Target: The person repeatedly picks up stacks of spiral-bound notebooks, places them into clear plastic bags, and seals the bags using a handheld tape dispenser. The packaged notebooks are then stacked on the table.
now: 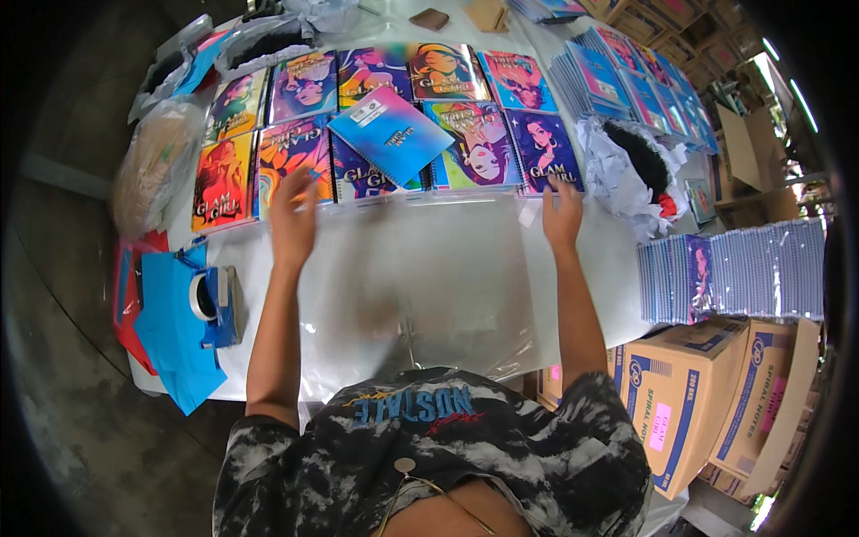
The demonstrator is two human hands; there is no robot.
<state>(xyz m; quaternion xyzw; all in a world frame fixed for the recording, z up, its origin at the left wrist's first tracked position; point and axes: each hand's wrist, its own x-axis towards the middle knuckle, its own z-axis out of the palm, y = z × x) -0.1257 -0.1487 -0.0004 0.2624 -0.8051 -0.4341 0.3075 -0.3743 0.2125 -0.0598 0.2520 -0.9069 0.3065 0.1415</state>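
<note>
"Notebooks (472,145): state the location."

"Ten units lie flat on the far part of the counter (255,336), in two rows of five, illustrated covers facing up. One blue notebook (394,134) rests on top at a slant, back cover up, its label toward the far left. It overlaps the middle of the near row."

"Left hand (294,215): report the state."

"It is at the near edge of the near row, left of centre, in front of the orange-toned cover. Motion blur obscures the fingers; whether they are apart or together cannot be told."

"And the right hand (562,215)?"

"It is at the near edge of the purple notebook (542,148), at the row's right end. Fingers are bent; a grip cannot be confirmed."

"Identify the surface between the forearms."

"A clear plastic sheet (447,300) covers that part of the counter, with reflections along its folds."

"List adjacent items."

"Near left: a blue tape dispenser (231,309) beside a blue sheet (170,304). Far right: notebook stacks (598,80). Near right: cardboard cartons (689,367) below a long row of spiral-bound books (761,273)."
</note>
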